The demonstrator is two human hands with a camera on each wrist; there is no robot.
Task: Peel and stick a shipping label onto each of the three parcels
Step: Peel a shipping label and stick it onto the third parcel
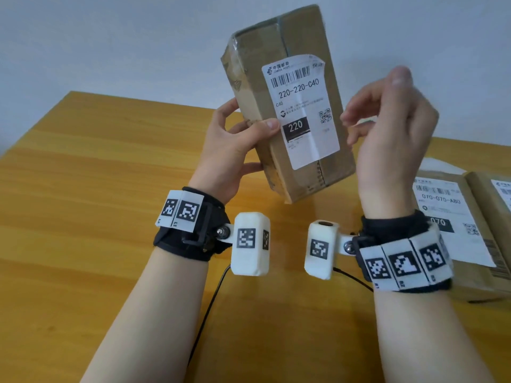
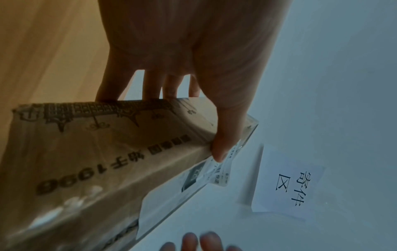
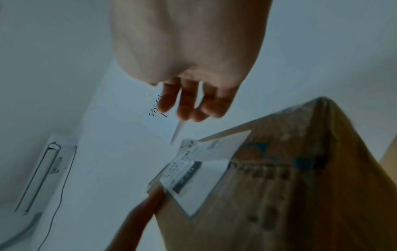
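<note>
My left hand (image 1: 243,134) grips a brown cardboard parcel (image 1: 301,34) and holds it upright above the table. Its thumb lies on the front face and its fingers wrap behind. A white shipping label (image 1: 301,111) reading 220-220-C40 is stuck on that face. The label's top right corner curls up slightly. My right hand (image 1: 387,125) hovers just right of the parcel with relaxed, loosely curled fingers and holds nothing. In the left wrist view the thumb (image 2: 225,135) presses the parcel's (image 2: 96,152) edge. The right wrist view shows the parcel (image 3: 300,186) and label (image 3: 193,169) below the fingers (image 3: 189,105).
Two more brown parcels lie flat at the table's right edge, one (image 1: 448,225) with a label reading 070-070-A80, the other (image 1: 497,194) partly cut off. The wooden table (image 1: 96,189) stretches left. A paper sign (image 2: 290,190) hangs on the wall behind.
</note>
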